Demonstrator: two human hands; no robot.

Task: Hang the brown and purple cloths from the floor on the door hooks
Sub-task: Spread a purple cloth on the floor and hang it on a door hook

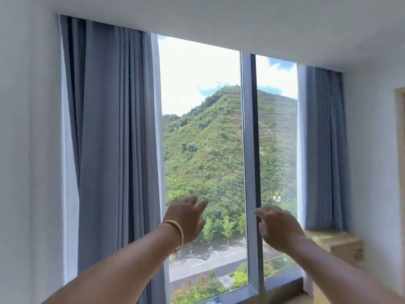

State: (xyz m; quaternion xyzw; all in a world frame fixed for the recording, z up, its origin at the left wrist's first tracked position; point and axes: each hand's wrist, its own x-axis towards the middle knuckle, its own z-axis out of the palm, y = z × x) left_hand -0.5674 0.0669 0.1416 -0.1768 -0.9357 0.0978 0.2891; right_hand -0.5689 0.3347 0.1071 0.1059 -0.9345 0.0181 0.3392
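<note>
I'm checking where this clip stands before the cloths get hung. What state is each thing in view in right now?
left hand: raised toward the window, fingers relaxed, holding nothing
right hand: raised, fingers loosely extended, holding nothing
bracelet: worn on the left wrist
left curtain: drawn back, gathered in folds
right curtain: drawn back at the window's edge
window: uncovered, daylight outside
brown and purple cloths, door hooks: not in view

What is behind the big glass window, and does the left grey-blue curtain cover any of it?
Through the large glass window: a green wooded hill, cloudy sky, a road with trees below. The grey-blue pleated curtain hides whatever lies behind it on the left. Both hands, left hand and right hand, are raised, holding nothing.
</note>
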